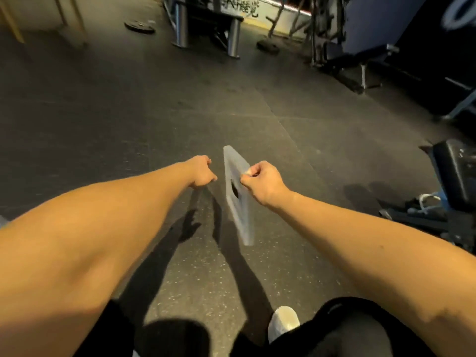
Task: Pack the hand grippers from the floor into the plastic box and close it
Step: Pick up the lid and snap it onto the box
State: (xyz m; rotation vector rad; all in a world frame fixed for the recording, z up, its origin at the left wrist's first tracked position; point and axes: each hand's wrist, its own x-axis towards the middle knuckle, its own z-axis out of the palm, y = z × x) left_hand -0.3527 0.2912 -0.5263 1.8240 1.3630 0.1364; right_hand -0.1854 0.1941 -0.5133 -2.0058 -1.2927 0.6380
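My right hand [260,185] pinches the edge of a flat translucent plastic lid [237,199] with a dark oval hole, holding it upright and edge-on above the dark rubber floor [128,130]. Just left of the lid, my left hand [201,173] is curled into a loose fist with nothing visible in it. Both arms stretch forward. Neither the plastic box nor any hand grippers show in this view.
A black padded bench [456,173] with a blue-and-white item below it stands at the right. Gym machines [206,24] and weight plates [140,27] sit at the back. My knees and a white shoe [283,323] are at the bottom.
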